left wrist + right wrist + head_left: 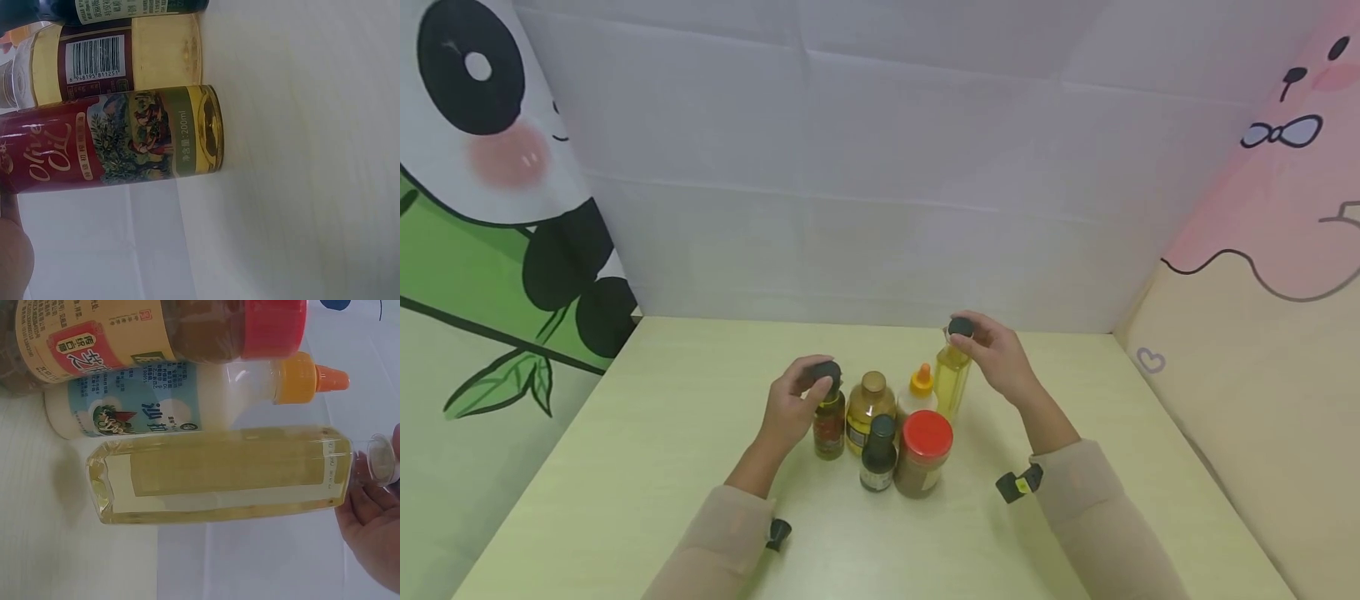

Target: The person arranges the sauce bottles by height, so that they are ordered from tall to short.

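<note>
The olive oil bottle is upright at the left end of a cluster on the worktop; its label is red with a picture panel; the left hand grips its dark cap between thumb and fingers. The tall clear oil bottle is at the far right of the cluster, filled with yellow liquid; the right hand grips its dark cap in the same manner; whether its base touches the surface cannot be told.

Between them, the gold-capped bottle stands just right of the olive oil bottle; the squeeze bottle, with an orange nozzle, stands just left of the clear oil bottle; the small dark bottle and the red-lidded jar stand side by side at the near edge of the cluster, the jar to the right.

Beige sleeves cover both forearms; a pale sheet hangs beyond the far edge; a cartoon panel flanks the left side.
</note>
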### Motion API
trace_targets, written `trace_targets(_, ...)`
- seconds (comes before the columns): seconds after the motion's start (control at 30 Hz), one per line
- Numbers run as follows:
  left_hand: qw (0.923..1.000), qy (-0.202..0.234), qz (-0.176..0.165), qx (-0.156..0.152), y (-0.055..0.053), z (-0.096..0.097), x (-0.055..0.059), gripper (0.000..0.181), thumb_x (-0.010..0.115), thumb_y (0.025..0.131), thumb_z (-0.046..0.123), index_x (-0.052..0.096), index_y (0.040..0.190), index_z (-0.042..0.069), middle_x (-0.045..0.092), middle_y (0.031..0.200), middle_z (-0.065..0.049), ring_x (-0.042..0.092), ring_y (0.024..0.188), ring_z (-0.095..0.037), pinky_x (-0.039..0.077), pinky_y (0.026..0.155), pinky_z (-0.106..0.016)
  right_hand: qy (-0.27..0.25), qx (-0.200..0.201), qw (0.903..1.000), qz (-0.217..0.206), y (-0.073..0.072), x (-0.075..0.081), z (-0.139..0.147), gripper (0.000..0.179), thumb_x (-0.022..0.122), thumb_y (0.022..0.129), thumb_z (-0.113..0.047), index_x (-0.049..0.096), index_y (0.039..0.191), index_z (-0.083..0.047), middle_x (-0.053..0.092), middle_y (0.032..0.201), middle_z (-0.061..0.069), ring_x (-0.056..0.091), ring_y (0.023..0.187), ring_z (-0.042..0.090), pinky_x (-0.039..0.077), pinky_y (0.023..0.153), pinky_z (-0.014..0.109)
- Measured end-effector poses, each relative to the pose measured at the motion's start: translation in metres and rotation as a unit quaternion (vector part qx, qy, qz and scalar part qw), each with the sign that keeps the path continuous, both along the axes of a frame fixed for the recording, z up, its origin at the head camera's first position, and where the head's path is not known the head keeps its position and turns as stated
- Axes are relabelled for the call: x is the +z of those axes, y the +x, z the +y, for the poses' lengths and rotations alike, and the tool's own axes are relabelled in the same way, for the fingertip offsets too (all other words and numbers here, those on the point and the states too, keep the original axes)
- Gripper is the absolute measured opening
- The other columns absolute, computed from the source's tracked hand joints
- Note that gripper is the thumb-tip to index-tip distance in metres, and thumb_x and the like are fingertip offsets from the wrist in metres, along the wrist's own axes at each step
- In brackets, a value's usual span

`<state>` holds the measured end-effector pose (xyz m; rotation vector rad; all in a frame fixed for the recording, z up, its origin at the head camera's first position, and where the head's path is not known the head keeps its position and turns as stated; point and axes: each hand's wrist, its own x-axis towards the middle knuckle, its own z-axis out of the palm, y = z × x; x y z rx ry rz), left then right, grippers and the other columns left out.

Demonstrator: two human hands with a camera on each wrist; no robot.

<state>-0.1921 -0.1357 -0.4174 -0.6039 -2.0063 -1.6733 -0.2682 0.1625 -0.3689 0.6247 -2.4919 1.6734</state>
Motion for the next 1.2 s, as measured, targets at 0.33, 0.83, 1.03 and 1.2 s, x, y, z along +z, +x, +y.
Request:
trace_targets(0.33, 0.9998, 0.018, -0.004, -0.012, 0.001, 0.0, 0.0, 0.025, 0.054, 0.088, -0.011, 0.055, 0.113, -0.014, 0.061, 0.098, -0.029, 0.061, 0.09, -0.005, 0.052, 0.079, -0.021, 0.015, -0.004, 0.9998, -0.011, -0.011, 0.007, -0.013, 0.04, 0.067, 0.094, -0.015, 0.057, 0.13, 0.0, 0.065, 0.117, 0.018, 0.061, 0.108, 0.032, 0.048, 0.094, 0.046)
trace_targets(0.83, 0.9999, 0.007, -0.006, -0.007, 0.003, -0.004, 0.002, 0.027, 0.054, 0.089, -0.01, 0.055, 0.116, -0.014, 0.061, 0.102, -0.029, 0.062, 0.092, -0.008, 0.052, 0.079, -0.022, 0.025, 0.016, 0.999, -0.034, -0.028, 0.025, -0.036, 0.041, 0.066, 0.095, -0.015, 0.056, 0.132, -0.001, 0.065, 0.119, 0.016, 0.06, 0.11, 0.029, 0.047, 0.096, 0.045)
trace_targets(1.03, 0.9999, 0.011, 0.0, -0.007, 0.004, -0.003, 0.003, 0.027, 0.054, 0.088, -0.012, 0.054, 0.114, -0.016, 0.062, 0.1, -0.027, 0.062, 0.091, -0.007, 0.053, 0.078, -0.022, 0.022, 0.021, 0.9985, -0.045, -0.034, 0.029, -0.046, 0.043, 0.066, 0.095, -0.017, 0.055, 0.133, 0.0, 0.064, 0.121, 0.016, 0.058, 0.113, 0.029, 0.046, 0.097, 0.044)
trace_targets(1.2, 0.9999, 0.013, -0.002, -0.011, 0.004, -0.002, 0.003, 0.027, 0.054, 0.088, -0.011, 0.054, 0.115, -0.016, 0.061, 0.101, -0.029, 0.061, 0.091, -0.006, 0.053, 0.077, -0.023, 0.022, 0.03, 0.9982, -0.048, -0.04, 0.031, -0.053, 0.043, 0.066, 0.095, -0.015, 0.054, 0.133, 0.002, 0.065, 0.117, 0.018, 0.059, 0.109, 0.03, 0.047, 0.095, 0.044)
